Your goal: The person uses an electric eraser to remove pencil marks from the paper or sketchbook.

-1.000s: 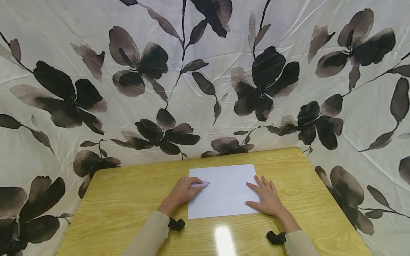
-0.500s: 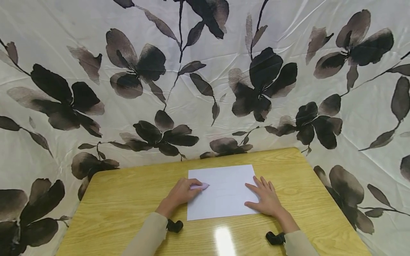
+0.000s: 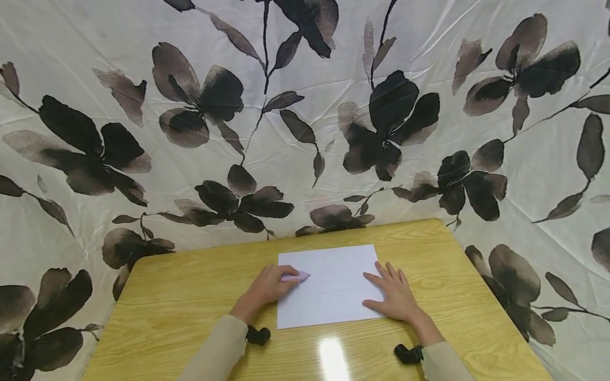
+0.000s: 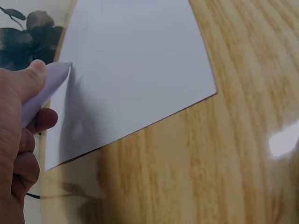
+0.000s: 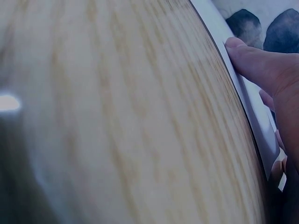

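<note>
A sheet of white paper [image 3: 333, 280] lies flat on the wooden table, with faint lines across its middle. At its left edge my left hand [image 3: 267, 286] grips a lavender pen-shaped tool [image 3: 302, 276] between thumb and fingers. In the left wrist view, the tapered tool [image 4: 56, 77] ends in a small grey tip at the paper's surface; whether it touches cannot be told. My right hand [image 3: 394, 297] rests with spread fingers on the paper's right side. The right wrist view shows its thumb [image 5: 254, 60] along the paper's edge.
The yellow wood-grain table [image 3: 190, 296] extends around the paper. A white floral cloth [image 3: 295, 132] hangs behind it and down both sides. Black wrist devices [image 3: 259, 335] sit at both cuffs. Light glares off the table near the front.
Both hands, the paper and the tool keep nearly the same places relative to each other. The whole head view has drifted slightly, so everything appears a little further left.
</note>
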### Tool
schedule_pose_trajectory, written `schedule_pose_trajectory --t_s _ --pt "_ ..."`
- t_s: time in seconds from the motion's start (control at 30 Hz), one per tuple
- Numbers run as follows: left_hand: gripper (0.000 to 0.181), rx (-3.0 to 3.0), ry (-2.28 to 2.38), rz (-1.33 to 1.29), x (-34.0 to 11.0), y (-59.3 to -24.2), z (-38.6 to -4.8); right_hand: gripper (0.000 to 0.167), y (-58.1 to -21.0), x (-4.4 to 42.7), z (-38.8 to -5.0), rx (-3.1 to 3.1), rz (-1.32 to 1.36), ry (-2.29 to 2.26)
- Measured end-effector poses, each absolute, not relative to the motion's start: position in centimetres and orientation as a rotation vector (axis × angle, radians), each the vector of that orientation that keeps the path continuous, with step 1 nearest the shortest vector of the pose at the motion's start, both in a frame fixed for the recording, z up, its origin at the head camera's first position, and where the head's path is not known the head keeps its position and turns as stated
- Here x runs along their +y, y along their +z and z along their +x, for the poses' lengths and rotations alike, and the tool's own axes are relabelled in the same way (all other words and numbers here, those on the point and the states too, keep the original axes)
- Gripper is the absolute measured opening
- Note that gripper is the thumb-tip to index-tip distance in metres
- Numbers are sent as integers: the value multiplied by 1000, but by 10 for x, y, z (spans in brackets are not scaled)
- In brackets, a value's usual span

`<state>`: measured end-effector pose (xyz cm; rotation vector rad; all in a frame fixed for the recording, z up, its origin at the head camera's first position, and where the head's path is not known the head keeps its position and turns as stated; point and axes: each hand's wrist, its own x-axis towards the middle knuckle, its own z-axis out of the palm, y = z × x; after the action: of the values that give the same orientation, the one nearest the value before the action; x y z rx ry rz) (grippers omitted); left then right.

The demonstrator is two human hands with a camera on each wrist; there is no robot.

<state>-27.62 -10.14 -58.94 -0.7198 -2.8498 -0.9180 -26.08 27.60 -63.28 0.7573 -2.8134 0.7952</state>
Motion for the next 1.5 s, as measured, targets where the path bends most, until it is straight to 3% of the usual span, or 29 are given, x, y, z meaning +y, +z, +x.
schedule_pose_trajectory --t_s 0.97,1.5 --pt "19 -2781 -1012 -721 -105 -605 -278 74 -634 275 -262 -2840 733 764" --pt "27 -2915 -744 -668 -106 -592 -278 75 -632 277 -261 -2867 744 775"
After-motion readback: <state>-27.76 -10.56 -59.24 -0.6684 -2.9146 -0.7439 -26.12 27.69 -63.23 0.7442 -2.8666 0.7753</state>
